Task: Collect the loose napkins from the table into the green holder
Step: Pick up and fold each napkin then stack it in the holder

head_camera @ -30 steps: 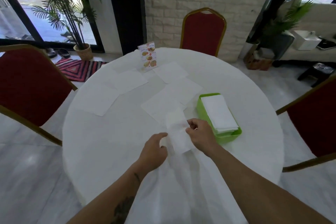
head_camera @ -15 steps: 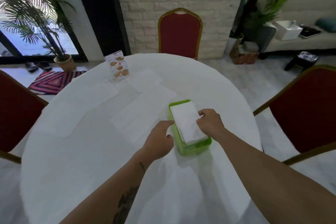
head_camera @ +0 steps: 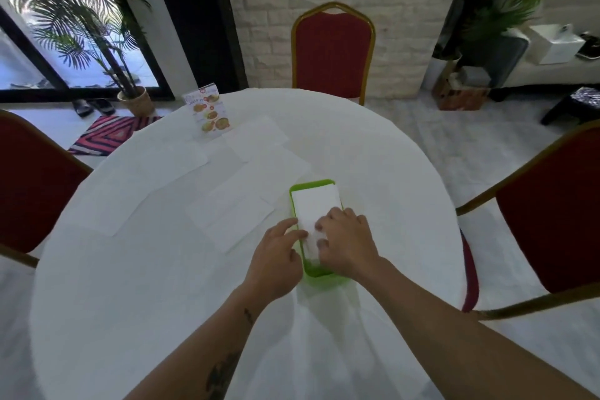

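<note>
The green holder sits on the white round table, right of centre, with a stack of folded white napkins inside it. My right hand lies palm down on the near end of that stack, fingers spread. My left hand is at the holder's left rim, its fingertips touching the napkin edge. Several loose napkins lie flat on the cloth to the left and behind: one close by, one behind the holder, one near the menu card, others further left.
A menu card stands at the table's far left. Red chairs stand behind, at the left and at the right. A potted palm and a striped rug are on the floor beyond.
A second ago both hands held a napkin in front of me; it went onto the stack in the holder. Both hands now rest on the stack's near end.
</note>
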Demonstrator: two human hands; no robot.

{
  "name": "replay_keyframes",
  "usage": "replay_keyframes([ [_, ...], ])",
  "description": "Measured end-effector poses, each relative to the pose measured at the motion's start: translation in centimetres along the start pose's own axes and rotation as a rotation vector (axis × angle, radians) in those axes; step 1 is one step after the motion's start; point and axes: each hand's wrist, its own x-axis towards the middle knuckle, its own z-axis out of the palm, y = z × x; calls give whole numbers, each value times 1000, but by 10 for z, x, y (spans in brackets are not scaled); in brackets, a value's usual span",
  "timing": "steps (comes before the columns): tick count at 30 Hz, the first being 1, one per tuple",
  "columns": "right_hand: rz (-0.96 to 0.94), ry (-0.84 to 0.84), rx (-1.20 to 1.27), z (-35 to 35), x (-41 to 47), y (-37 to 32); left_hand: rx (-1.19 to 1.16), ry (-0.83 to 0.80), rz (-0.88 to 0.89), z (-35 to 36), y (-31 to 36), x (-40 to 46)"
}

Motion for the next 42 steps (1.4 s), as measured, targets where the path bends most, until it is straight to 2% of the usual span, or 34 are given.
replay_keyframes([
  [4, 3, -29, 7, -5, 3, -4, -74, 132, -83, -4, -17, 2],
  [7, -24, -13, 108, -14, 12, -16, -128, 153, -198, -12, -41, 6],
  [11, -64, -32, 242, -16, 19, -43, -15, 9, -351, -27, -76, 13],
  [13, -74, -52, 271, -13, 20, -61, 81, -99, -373, -34, -93, 16],
  [18, -101, -106, 284, 4, 16, -99, 279, -354, -294, -35, -121, 1],
  [23, -28, -220, 290, 32, 14, -117, 299, -319, -185, -33, -139, -23],
  [27, 78, -251, 319, 49, 12, -124, 288, -283, -118, -41, -155, -44],
  [34, 345, -135, 283, 81, 12, -139, 184, -160, -55, -65, -189, -81],
  [37, 372, -137, 313, 94, 11, -145, 154, -183, 8, -72, -204, -93],
  [42, 305, -169, 251, 101, 8, -155, 122, -204, 90, -83, -219, -109],
])
